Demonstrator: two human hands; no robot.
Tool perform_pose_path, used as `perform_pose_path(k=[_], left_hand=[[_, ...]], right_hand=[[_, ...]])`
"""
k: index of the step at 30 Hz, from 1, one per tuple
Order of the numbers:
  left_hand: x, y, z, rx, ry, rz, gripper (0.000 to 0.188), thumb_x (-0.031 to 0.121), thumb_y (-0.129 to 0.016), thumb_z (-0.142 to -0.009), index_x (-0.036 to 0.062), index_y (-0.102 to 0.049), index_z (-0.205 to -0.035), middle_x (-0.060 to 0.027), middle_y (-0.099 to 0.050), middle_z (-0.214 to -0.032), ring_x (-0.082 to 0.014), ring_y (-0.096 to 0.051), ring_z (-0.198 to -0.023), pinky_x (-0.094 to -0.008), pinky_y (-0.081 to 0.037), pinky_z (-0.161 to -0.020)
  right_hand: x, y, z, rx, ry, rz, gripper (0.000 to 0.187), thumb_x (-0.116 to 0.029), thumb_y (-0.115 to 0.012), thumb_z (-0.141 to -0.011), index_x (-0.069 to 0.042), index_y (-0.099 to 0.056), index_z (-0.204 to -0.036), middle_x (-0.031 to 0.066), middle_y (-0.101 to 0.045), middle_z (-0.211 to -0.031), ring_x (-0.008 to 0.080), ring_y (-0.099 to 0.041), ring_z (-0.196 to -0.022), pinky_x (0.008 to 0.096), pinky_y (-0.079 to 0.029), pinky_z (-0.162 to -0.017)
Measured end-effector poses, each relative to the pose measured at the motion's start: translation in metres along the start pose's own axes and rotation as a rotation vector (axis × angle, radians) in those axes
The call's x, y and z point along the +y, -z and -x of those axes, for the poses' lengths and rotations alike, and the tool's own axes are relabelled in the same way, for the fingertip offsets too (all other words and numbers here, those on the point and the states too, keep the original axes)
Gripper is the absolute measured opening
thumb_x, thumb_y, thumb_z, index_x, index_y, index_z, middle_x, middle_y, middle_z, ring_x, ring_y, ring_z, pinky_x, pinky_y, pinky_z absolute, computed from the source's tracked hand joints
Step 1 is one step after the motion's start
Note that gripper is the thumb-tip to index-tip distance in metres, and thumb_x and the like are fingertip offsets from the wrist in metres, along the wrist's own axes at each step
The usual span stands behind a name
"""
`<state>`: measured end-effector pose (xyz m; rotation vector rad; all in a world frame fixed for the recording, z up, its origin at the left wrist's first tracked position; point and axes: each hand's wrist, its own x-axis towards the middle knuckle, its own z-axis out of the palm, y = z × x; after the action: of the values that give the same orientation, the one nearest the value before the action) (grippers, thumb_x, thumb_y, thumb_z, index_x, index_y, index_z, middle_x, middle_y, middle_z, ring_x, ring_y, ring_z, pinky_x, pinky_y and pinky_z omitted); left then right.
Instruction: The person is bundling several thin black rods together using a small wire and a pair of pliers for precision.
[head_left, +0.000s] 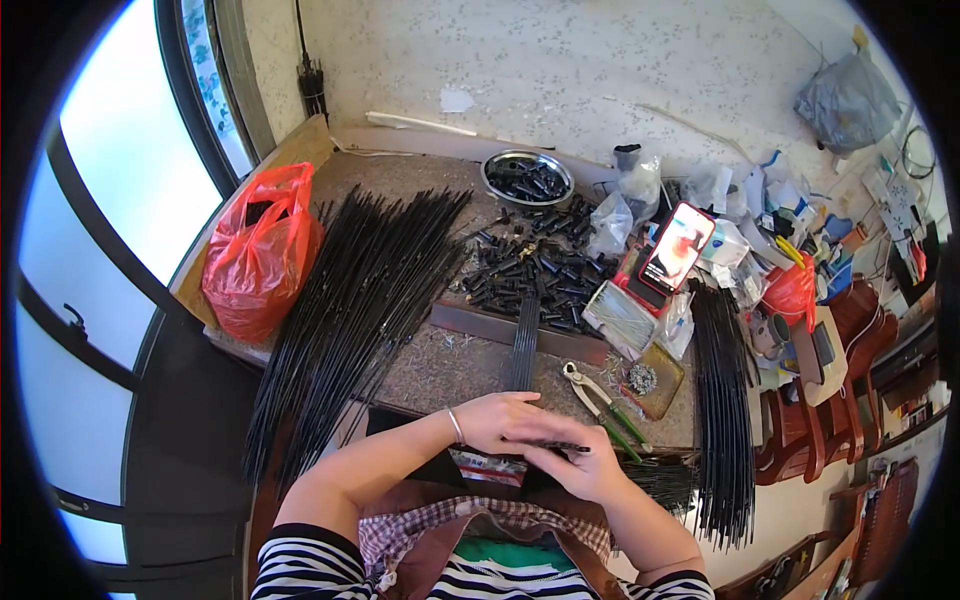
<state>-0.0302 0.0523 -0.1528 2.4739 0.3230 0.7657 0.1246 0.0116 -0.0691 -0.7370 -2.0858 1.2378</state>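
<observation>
My left hand (495, 422) and my right hand (588, 465) meet in front of the table's near edge. The left fingers lie stretched and pressed together over the right hand. Between them a thin dark piece (578, 447) shows, closed in by both hands; most of it is hidden, so its kind cannot be told. Just beyond the hands, a row of thin black rods (524, 345) lies across a dark metal bar (465, 319), pointing toward me. Pliers with green handles (607, 407) rest right of the rods. A heap of black plastic parts (530, 275) lies behind the bar.
Long black rods (350, 300) fan over the table's left side, beside a red plastic bag (262, 255). A metal bowl (527, 158) holds more black parts. Rightward are a lit phone (678, 248), a clear box (620, 318), a tray (672, 385) of small metal pieces and another rod bundle (724, 410).
</observation>
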Motion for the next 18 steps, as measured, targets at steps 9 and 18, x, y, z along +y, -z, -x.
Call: perform_pose_path(k=[9, 18], left_hand=[[0.055, 0.049, -0.030, 0.220, 0.028, 0.405, 0.027, 0.012, -0.057, -0.065, 0.0047, -0.052, -0.090, -0.0093, -0.054, -0.085, -0.0214, -0.051, -0.080, -0.0327, -0.037, -0.076], [0.061, 0.052, -0.028, 0.167, 0.104, 0.551, 0.018, 0.005, -0.056, -0.064, 0.0012, -0.055, -0.082, -0.0073, -0.057, -0.078, -0.0197, -0.055, -0.073, -0.0331, -0.040, -0.074]], right_hand=[[-0.007, 0.041, -0.042, -0.192, 0.098, -0.163, 0.027, -0.017, -0.056, -0.066, -0.007, -0.053, -0.091, 0.0107, -0.043, -0.106, 0.0248, -0.037, -0.102, 0.0336, -0.029, -0.083], [0.106, 0.117, -0.046, 0.332, -0.119, 1.042, 0.010, -0.010, -0.057, -0.058, -0.004, -0.056, -0.066, 0.0074, -0.044, -0.061, 0.0236, -0.044, -0.068, 0.0304, -0.039, -0.061]])
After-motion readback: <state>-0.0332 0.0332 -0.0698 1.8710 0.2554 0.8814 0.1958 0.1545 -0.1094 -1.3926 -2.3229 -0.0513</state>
